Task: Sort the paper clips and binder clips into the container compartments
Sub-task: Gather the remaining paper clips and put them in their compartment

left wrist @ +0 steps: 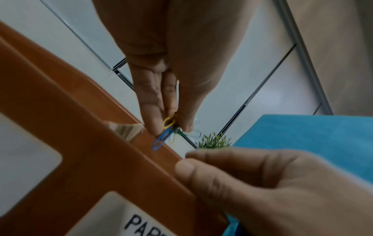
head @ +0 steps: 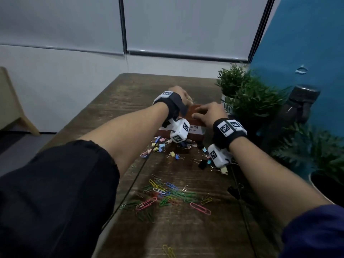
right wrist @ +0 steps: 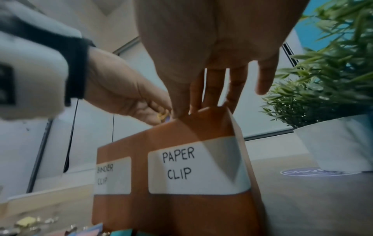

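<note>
I am seeing a small bunch of paper clips (left wrist: 166, 132) hanging over the brown container (right wrist: 181, 207), pinched in my left hand (left wrist: 171, 67).
My right hand (right wrist: 212, 55) is gripping the container's top edge above the PAPER CLIP label (right wrist: 193, 169); on the table (head: 186, 235), loose paper clips (head: 167, 194) are lying nearest me, binder clips (head: 167, 148) just before the container.
</note>
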A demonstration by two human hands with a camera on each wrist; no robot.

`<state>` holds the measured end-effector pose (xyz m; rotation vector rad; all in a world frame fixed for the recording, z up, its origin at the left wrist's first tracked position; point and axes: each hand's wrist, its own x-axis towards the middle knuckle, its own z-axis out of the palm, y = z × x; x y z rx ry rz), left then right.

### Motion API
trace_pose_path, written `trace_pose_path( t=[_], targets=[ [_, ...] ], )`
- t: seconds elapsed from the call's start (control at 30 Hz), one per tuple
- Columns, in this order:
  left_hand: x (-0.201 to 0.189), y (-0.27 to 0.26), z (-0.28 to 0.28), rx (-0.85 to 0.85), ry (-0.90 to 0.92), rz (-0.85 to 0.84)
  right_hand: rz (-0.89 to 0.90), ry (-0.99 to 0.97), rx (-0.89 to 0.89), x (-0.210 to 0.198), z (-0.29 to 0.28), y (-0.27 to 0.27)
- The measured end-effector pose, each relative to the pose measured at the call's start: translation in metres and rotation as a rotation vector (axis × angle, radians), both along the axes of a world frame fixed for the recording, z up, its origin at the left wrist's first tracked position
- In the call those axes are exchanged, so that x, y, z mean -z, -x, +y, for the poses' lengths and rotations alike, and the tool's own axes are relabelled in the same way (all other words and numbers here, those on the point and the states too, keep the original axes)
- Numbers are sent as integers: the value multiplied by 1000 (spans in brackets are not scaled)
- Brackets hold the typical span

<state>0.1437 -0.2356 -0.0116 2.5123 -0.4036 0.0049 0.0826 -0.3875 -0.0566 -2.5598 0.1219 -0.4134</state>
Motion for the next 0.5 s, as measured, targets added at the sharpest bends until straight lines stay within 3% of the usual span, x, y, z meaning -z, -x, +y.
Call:
trace_pose_path(
  t=[0.17,0.33,0.43,0.5],
  targets=[
    [13,5,-8,99,-125,-16,-25,-76,-11,-1,-12,19],
    [2,45,7,156,-131,-254,14,-65,-107,-10,-5,82],
    [0,95,36,275,-174,-305,175,63,-235,-10,3,133],
    [5,138,61,407,-268,-190,338,189,-317,-7,7,165]
  ],
)
